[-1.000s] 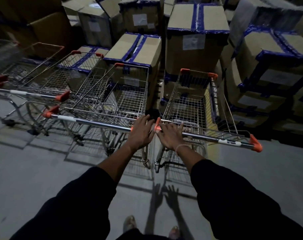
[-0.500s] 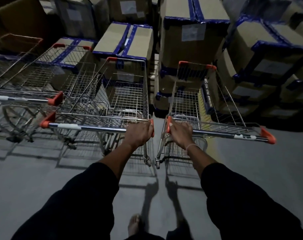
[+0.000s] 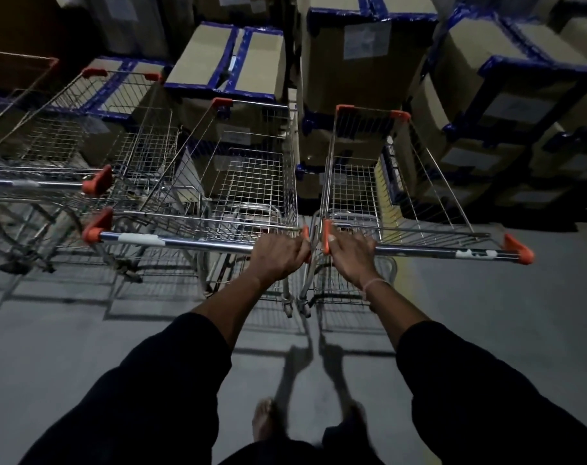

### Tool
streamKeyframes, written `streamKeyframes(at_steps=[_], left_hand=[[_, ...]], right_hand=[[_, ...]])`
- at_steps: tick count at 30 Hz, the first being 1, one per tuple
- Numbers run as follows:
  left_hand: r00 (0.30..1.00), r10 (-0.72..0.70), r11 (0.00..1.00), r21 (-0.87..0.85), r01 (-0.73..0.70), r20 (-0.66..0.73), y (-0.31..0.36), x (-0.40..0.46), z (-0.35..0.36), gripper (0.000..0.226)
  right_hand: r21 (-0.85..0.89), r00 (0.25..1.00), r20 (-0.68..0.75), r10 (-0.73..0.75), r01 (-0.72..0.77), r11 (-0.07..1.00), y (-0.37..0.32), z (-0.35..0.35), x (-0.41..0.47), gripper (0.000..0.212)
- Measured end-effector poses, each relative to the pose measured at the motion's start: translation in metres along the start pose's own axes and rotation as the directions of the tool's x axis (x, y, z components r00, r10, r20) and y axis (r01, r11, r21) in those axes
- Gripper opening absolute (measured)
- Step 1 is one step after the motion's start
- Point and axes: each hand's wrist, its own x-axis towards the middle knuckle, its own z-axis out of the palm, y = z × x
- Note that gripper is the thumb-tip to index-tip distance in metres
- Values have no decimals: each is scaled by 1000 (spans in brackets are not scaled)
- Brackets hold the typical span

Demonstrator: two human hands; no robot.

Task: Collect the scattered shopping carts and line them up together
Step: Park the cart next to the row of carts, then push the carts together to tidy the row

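Observation:
Several wire shopping carts with orange handle caps stand side by side, noses toward stacked boxes. My left hand (image 3: 278, 256) grips the right end of the chrome handle of the middle cart (image 3: 252, 182). My right hand (image 3: 351, 255) grips the left end of the handle of the rightmost cart (image 3: 379, 193). These two carts stand nearly parallel, their handle ends almost touching. Two more carts sit to the left: one (image 3: 94, 139) beside the middle cart and another (image 3: 13, 95) at the frame's left edge.
Cardboard boxes with blue tape (image 3: 362, 62) are stacked high right in front of the carts and to the right (image 3: 520, 95). Grey concrete floor (image 3: 520, 330) spreads behind and to the right. My bare feet (image 3: 265, 421) show at the bottom.
Both hands went from resting over the handle ends to gripping them. The two carts rolled forward toward the boxes and drew closer, now nearly parallel. I stepped forward.

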Motion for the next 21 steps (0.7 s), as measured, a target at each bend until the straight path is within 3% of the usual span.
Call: streamKeyframes(at_steps=[6, 14, 21], left_hand=[[999, 33, 999, -3, -33, -14, 12, 10, 2, 61], [999, 34, 999, -30, -35, -7, 19, 26, -8, 39], [1000, 22, 1000, -8, -22, -5, 17, 31, 1, 60]], right_hand=[[44, 1000, -8, -2, 2, 999, -7, 5, 0, 47], [86, 1000, 19, -12, 11, 996, 3, -6, 3, 45], [27, 999, 21, -34, 33, 999, 0, -10, 10, 47]])
